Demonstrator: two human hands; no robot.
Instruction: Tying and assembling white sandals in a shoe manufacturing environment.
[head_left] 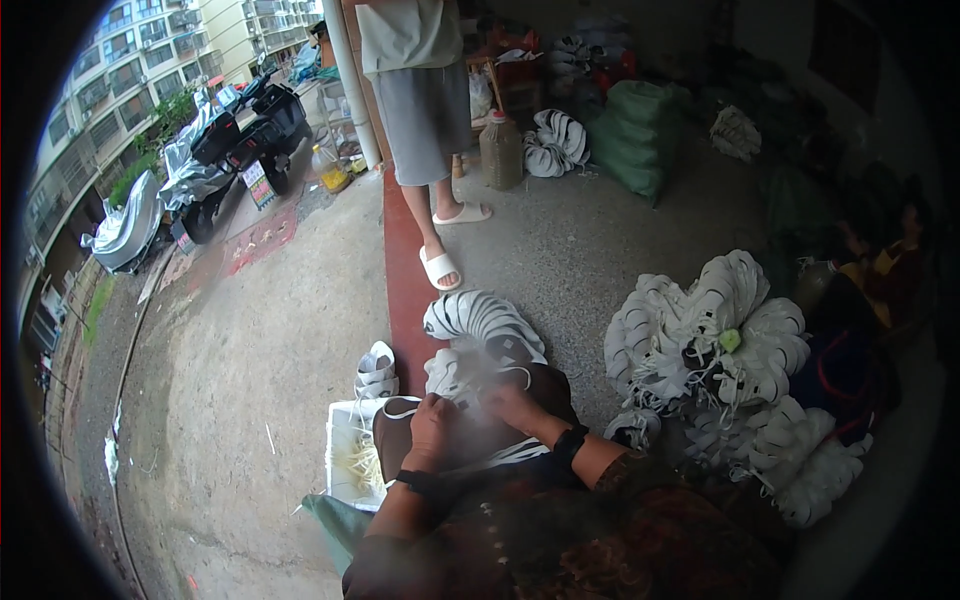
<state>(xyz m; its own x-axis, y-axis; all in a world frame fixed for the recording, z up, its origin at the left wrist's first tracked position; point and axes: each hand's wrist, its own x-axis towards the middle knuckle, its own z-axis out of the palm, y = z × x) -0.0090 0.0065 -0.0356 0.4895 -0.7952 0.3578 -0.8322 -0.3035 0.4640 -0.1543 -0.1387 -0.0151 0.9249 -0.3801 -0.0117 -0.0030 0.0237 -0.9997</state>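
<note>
My left hand [430, 428] is closed in a pinch over my lap, with a loop of white lace [400, 409] sticking out beside it. Close by on the right, my right hand [516, 408] has its fingers curled; a hazy patch hides what they grip. Between and just beyond both hands lies a white piece [447, 372] resembling a shoe upper. A long curved stack of similar white shoe uppers [485, 318] lies just past my knees. White strips [515, 455] hang across my dark-clothed lap.
Left of my lap, a white foam box [340, 450] holds pale laces, with a few white uppers [376, 372] behind it. Large bundles of white uppers [700, 330] lie right. A person in white slides [439, 269] stands ahead, near a green sack [640, 135]. Motorbikes [245, 140] stand far left.
</note>
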